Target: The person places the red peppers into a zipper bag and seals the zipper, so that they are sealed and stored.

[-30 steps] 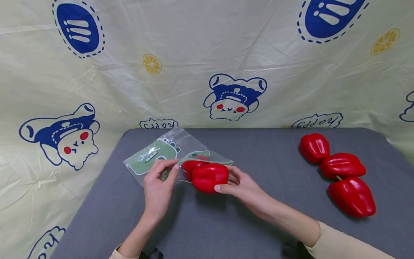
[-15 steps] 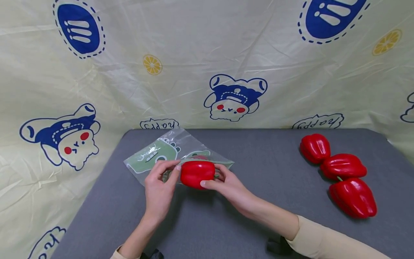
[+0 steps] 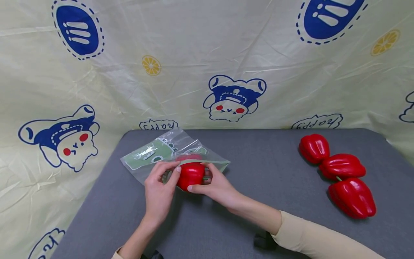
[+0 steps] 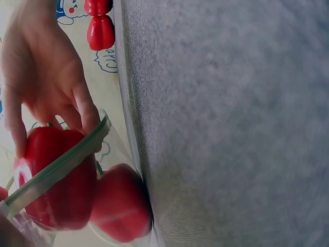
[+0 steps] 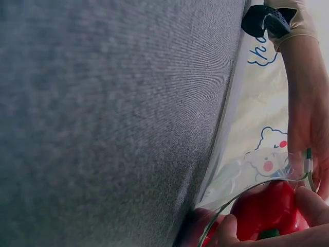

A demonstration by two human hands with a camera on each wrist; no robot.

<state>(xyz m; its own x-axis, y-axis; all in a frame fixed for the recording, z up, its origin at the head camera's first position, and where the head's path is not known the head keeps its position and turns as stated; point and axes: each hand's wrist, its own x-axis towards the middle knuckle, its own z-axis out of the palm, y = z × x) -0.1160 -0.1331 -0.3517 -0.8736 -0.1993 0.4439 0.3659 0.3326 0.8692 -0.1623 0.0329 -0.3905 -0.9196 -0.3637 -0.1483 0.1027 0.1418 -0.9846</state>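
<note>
A clear zip bag (image 3: 148, 171) with a green cartoon print lies tilted on the grey table. My left hand (image 3: 160, 192) pinches the near edge of its mouth. In my right hand (image 3: 220, 187) is a red bell pepper (image 3: 191, 176), gripped at its green-stemmed end between thumb and fingers. This pepper is partly inside the mouth; in the left wrist view the green zip strip (image 4: 61, 167) crosses in front of it. Behind it, a second bell pepper (image 4: 121, 203) sits inside the bag, seen blurred through the plastic. The right wrist view shows both peppers close together.
Three more red bell peppers, the back one (image 3: 314, 148), the middle one (image 3: 343, 166) and the front one (image 3: 353, 198), lie in a touching row at the table's right. A printed light curtain (image 3: 181, 90) hangs behind the grey table (image 3: 258, 154).
My right hand has moved left with the bell pepper, from in front of the bag into its mouth. My left hand keeps its pinch on the edge; the bag has shifted slightly left.
</note>
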